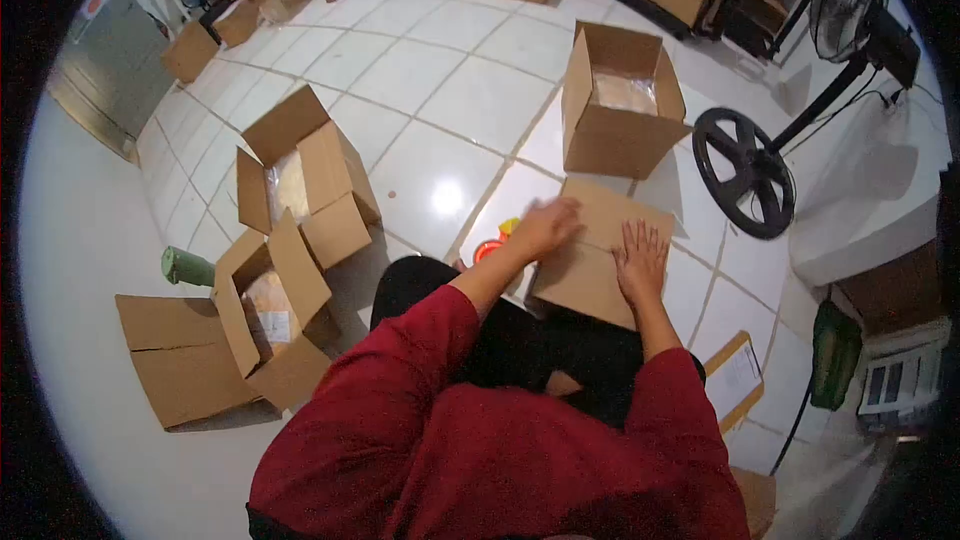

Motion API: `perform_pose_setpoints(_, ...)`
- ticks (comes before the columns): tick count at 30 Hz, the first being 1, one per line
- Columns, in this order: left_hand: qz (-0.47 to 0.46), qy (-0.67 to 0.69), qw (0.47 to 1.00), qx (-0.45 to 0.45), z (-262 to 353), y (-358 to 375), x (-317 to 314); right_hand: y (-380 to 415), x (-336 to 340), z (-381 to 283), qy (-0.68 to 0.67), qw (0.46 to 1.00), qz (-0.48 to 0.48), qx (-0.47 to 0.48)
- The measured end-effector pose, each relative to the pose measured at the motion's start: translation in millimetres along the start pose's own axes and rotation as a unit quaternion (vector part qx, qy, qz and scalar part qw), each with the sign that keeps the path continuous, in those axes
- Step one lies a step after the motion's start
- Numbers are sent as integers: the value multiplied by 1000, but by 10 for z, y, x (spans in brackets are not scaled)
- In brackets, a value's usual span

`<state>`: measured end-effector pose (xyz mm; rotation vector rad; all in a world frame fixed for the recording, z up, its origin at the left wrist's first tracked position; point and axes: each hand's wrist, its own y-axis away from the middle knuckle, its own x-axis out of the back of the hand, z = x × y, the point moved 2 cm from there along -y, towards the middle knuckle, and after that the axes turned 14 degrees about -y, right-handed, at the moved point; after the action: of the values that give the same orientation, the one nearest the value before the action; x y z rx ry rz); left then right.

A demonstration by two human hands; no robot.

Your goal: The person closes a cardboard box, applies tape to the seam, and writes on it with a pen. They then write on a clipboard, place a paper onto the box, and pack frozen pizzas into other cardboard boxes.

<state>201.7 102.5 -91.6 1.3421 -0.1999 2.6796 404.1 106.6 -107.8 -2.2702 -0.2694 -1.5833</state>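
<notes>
1. The floor (470, 90) was glossy white tile with grey grout lines, catching one bright glare spot; a grey metal door (100, 70) stood at the far left.
2. A green roll (186, 266) lay beside two open cardboard boxes (270, 310), flaps splayed, with clear plastic inside.
3. The left hand (546, 225) lay flat on the closed box (592, 260), fingers together and blurred, gripping nothing.
4. That closed box, plain brown corrugated card, sat on the floor just ahead of the person's knees; something red and yellow (492, 243) peeked out at its left edge.
5. The right hand (640, 260) pressed palm-down on its top, fingers spread apart, holding nothing.
6. Beyond it stood an open box (620, 100) lined with plastic.
7. A black fan (745, 172) with a round base stood right.
</notes>
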Motion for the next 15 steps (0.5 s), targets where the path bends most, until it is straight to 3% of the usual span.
perform_pose_setpoints(1, 195, -29, 980, 28, -269, -35, 63, -2, -12, 15, -13, 1000, -10, -8)
perform_pose_setpoints(2, 206, -101, 968, 100, -581, -47, 52, -30, -24, 34, -24, 999, -15, -14)
perform_pose_setpoints(3, 153, -103, 965, 185, -874, -5, -20, -40, -54, 73, -32, 999, -20, -14)
perform_pose_setpoints(4, 45, -171, 928, 328, -986, 123, -122, -36, -89, 117, -37, 999, -23, -14)
perform_pose_setpoints(9, 30, -206, 966, 156, -870, 643, -192, 21, -72, 260, -184, 982, 30, 8)
perform_pose_setpoints(10, -46, -273, 947, 159, -851, 619, -181, 73, -17, 234, -272, 961, 58, -6)
perform_pose_setpoints(11, -37, -274, 948, 157, -847, 546, -110, 86, 45, 222, -357, 930, 82, -19)
perform_pose_setpoints(14, -205, -316, 924, 71, -617, 532, 182, 60, 143, 187, -394, 912, 112, -26)
perform_pose_setpoints(15, -202, -315, 924, 80, -851, 432, 6, 57, 72, 263, -397, 911, 106, -18)
